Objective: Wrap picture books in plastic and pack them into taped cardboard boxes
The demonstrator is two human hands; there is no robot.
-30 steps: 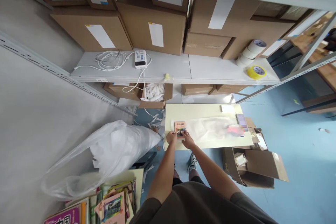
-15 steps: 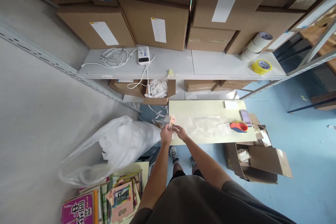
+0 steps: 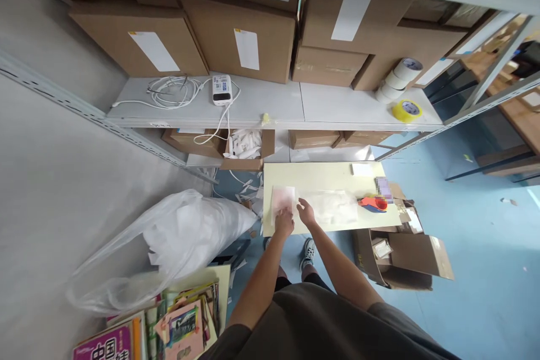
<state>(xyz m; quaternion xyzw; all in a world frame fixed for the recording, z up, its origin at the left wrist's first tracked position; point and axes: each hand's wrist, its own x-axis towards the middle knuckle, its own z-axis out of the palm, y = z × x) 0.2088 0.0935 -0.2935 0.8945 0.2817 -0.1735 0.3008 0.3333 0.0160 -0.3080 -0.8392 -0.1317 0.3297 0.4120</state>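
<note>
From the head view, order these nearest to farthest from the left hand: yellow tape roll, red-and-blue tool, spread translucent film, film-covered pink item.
1. Film-covered pink item: under the left hand.
2. Spread translucent film: around the table's middle.
3. Red-and-blue tool: table's right end.
4. Yellow tape roll: shelf's right end.

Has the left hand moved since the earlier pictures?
Yes, to the right: the left hand now sits farther in from the left edge of the table, over the pale wrapping.

Room beyond right hand (image 3: 307,212) — then shelf (image 3: 244,123)
</note>
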